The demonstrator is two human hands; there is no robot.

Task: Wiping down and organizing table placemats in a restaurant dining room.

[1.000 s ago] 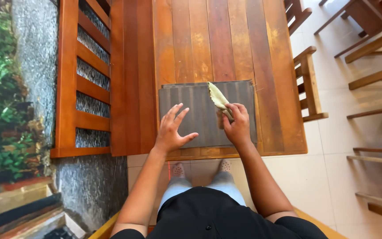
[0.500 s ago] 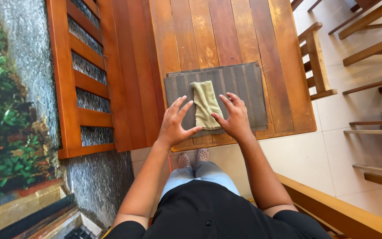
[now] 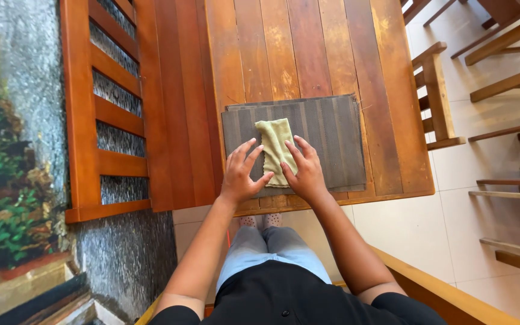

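A small pale green cloth lies flat on a grey striped fabric mat near the front edge of a wooden slatted table. My left hand rests with spread fingers on the mat, touching the cloth's left edge. My right hand presses its fingers on the cloth's lower right part. Both hands lie flat and grip nothing.
A wooden railing runs along the left, with a stone wall and green plants beyond it. Wooden chairs stand to the right on a pale tiled floor. A wooden bench edge is beneath me.
The cloth was held up in my right hand a second ago; now it lies spread flat on the mat, and both hands have come in to press on it.
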